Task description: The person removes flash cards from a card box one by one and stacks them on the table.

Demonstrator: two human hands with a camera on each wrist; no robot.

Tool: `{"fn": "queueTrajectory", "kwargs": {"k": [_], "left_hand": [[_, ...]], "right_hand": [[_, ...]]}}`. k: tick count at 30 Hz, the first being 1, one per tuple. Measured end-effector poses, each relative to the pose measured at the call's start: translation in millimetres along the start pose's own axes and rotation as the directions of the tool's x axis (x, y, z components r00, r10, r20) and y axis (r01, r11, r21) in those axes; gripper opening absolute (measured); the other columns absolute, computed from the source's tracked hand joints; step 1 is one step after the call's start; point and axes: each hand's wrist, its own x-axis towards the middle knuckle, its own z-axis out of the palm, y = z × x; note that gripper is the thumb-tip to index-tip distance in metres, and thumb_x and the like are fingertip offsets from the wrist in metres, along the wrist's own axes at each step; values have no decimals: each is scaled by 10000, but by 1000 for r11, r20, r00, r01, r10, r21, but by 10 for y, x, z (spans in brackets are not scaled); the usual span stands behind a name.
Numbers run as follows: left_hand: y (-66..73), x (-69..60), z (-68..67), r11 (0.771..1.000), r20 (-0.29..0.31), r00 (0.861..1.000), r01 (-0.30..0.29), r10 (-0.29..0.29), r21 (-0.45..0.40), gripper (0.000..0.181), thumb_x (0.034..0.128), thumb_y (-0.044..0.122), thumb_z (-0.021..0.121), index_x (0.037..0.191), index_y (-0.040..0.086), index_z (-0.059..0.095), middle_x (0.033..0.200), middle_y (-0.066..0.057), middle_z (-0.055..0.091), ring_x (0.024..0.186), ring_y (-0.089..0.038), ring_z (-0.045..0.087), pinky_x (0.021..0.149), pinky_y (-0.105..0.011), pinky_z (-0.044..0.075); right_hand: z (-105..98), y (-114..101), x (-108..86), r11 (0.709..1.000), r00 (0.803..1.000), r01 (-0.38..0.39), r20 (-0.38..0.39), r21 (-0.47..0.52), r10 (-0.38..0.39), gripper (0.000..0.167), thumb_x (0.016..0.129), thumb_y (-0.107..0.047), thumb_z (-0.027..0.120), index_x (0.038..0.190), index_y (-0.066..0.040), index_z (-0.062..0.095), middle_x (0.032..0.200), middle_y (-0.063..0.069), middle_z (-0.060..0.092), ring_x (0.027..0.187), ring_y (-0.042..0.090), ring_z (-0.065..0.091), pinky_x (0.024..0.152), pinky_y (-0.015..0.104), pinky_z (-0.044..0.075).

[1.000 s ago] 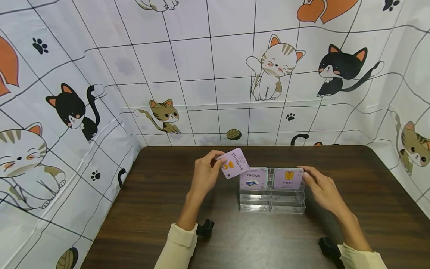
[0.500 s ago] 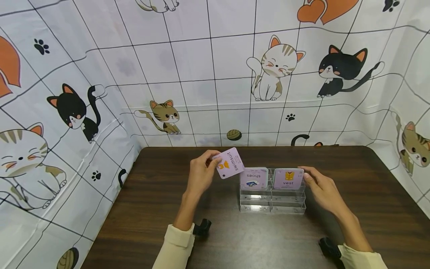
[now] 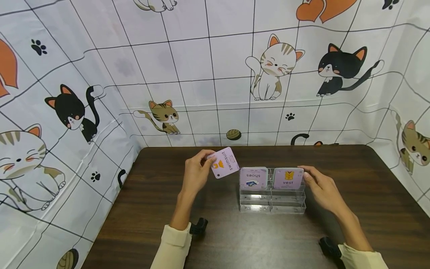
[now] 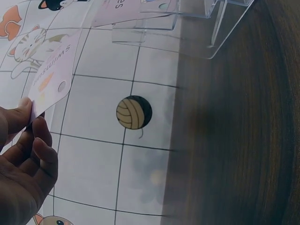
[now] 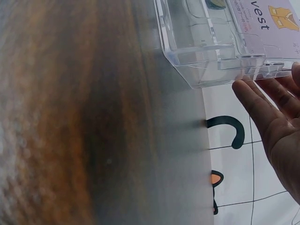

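Head view: the left hand (image 3: 196, 172) pinches the tilted swimsuit card (image 3: 226, 164) between thumb and fingers, just off the shoes card (image 3: 254, 179), toward its ten o'clock; the thumb covers part of the picture. At three o'clock of the clear stand (image 3: 255, 196) on the counter (image 3: 144, 213), the right hand (image 3: 321, 187) touches its side by the vest card (image 3: 288, 180), fingers fairly straight; how firmly is hard to make out. Right wrist view crops that hand; left wrist view leaves only "es" of "shoes".
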Motion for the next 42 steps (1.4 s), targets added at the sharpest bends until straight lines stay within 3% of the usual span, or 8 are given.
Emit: {"fn": "queueTrajectory", "kwargs": {"k": [5,11,14,17,22,25,36,42], "left_hand": [[-8,-10,-8,1000,5,1000,-1,1,5,141,999,107,760,1131,65,787,850,-117,746,695,-153,593,619,-214,454],[-23,-24,-37,1000,13,1000,9,-9,5,138,1002,116,759,1131,78,789,857,-112,749,704,-149,601,624,-216,464],[-49,-30,-55,1000,8,1000,15,-15,15,132,999,117,762,1121,78,792,846,-110,745,698,-150,598,621,-216,460],[-68,-38,-70,1000,4,1000,20,-20,22,125,995,112,766,1111,74,793,835,-110,742,693,-156,598,619,-215,456],[-70,-51,-86,999,13,1000,27,-28,25,132,999,112,762,1119,66,792,843,-116,746,704,-196,616,623,-218,457],[-74,-59,-93,999,14,999,32,-33,31,134,1000,110,760,1122,64,791,846,-118,745,704,-205,614,619,-221,455],[-115,-88,-132,998,32,999,27,-29,62,135,1004,114,757,1129,74,788,848,-106,745,687,-154,590,616,-228,454],[-165,-115,-197,996,37,998,38,-41,79,137,1007,113,752,1135,81,788,856,-108,745,691,-149,591,614,-230,453]], "right_hand": [[3,-4,-1,1000,1000,-1,9,10,1,320,1142,-173,524,1421,-68,640,1153,237,771,935,-25,683,739,189,544],[21,-7,-1,1000,1000,3,18,25,-4,332,1150,-162,500,1436,-49,623,1176,271,756,971,344,778,747,307,608],[26,2,0,999,1000,6,20,33,-7,336,1152,-159,492,1442,-43,617,1184,287,749,982,423,773,743,319,611],[20,5,-3,1000,1000,7,15,25,-7,334,1151,-160,495,1438,-46,620,1180,280,754,971,378,776,740,254,585],[8,7,-13,1000,1000,1,1,0,-1,321,1144,-168,517,1424,-66,637,1143,239,772,917,62,714,729,228,544],[14,12,-17,1000,1000,-1,9,5,1,322,1143,-170,519,1426,-71,637,1142,237,771,911,-55,653,728,229,544],[-4,-15,6,1000,1000,10,0,14,-10,321,1144,-168,516,1420,-57,637,1145,242,773,918,-55,663,745,181,543],[-8,-12,2,1000,1000,11,-2,3,-11,319,1143,-169,520,1417,-57,637,1139,236,775,915,-69,646,745,210,546]]}}
